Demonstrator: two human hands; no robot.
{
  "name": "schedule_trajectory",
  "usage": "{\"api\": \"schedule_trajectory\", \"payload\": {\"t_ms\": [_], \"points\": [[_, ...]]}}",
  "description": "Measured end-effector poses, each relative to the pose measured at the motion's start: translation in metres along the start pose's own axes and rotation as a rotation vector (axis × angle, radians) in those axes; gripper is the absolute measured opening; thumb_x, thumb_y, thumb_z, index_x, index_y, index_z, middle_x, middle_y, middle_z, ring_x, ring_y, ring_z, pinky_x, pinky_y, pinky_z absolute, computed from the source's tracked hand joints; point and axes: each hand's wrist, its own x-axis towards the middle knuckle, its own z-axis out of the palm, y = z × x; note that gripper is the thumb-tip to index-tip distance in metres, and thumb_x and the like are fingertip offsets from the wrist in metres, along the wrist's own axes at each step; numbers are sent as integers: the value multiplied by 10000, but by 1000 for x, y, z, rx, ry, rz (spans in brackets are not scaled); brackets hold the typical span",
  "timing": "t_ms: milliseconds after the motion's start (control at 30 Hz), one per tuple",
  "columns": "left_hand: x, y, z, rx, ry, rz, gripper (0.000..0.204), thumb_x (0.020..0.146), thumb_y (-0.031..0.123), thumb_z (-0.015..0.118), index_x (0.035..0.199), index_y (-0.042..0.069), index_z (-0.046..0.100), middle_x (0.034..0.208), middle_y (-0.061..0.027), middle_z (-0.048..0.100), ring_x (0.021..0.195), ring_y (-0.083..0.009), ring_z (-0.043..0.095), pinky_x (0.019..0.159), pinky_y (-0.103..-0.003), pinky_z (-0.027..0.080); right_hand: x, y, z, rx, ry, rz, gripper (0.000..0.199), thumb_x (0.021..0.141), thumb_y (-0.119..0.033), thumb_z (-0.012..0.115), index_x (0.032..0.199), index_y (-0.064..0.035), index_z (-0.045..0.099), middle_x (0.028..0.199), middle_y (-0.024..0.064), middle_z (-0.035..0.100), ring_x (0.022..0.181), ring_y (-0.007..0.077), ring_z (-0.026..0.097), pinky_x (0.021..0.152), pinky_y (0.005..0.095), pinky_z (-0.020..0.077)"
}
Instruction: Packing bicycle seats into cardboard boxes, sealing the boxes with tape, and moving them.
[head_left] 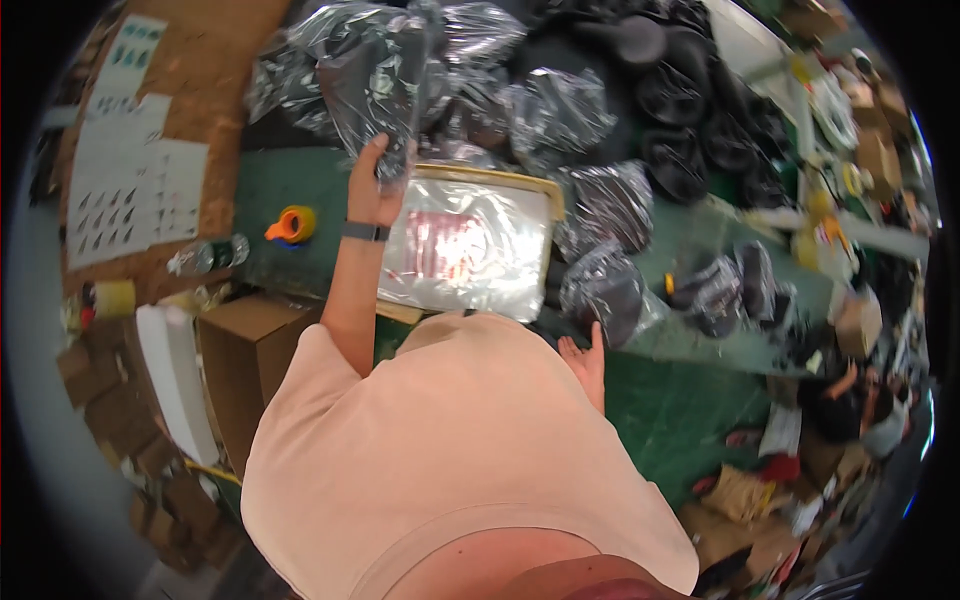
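My left hand (pixel 374 190), with a dark band at its wrist, reaches to the far side of the green table. Its fingers are closed on a clear plastic bag with a dark item inside (pixel 372 80); the thumb lies on top. My right hand (pixel 588 366) is low at the table's near edge, its fingers apart and nothing in them. Just beyond it lies another bagged dark item (pixel 608 295). Between my arms sits a yellow-rimmed tray (pixel 555 200) with flat clear plastic bags (pixel 450 240) bearing red print.
More bagged dark pieces (pixel 560 115) and a heap of unwrapped black cup-shaped pieces (pixel 675 95) cover the far side. A roll of orange tape (pixel 292 226) and a plastic bottle (pixel 210 255) are at the left. A cardboard box (pixel 250 335) stands beside my left. Another person (pixel 865 410) is at the far right.
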Motion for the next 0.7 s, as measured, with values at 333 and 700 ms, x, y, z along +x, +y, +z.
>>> {"api": "schedule_trajectory", "payload": {"t_ms": [333,700], "points": [[193,170,-164,690,585,242,528,1011,441,805,1253,-8,670,1170,-112,743,1059,-243,717,905,-432,605,102,-1,68,11,-247,-135,561,1003,-502,734,1407,-118,668,1425,81,699,1290,340,652,1075,618,531],[-47,-131,103,920,-465,-84,1158,735,274,1020,1676,64,379,1469,-211,622,1355,-308,609,1133,-434,500,-130,2,177,-958,-736,-967,1011,896,-138,847,1703,6,255,1658,196,417,1538,324,429,1257,456,378]]}}
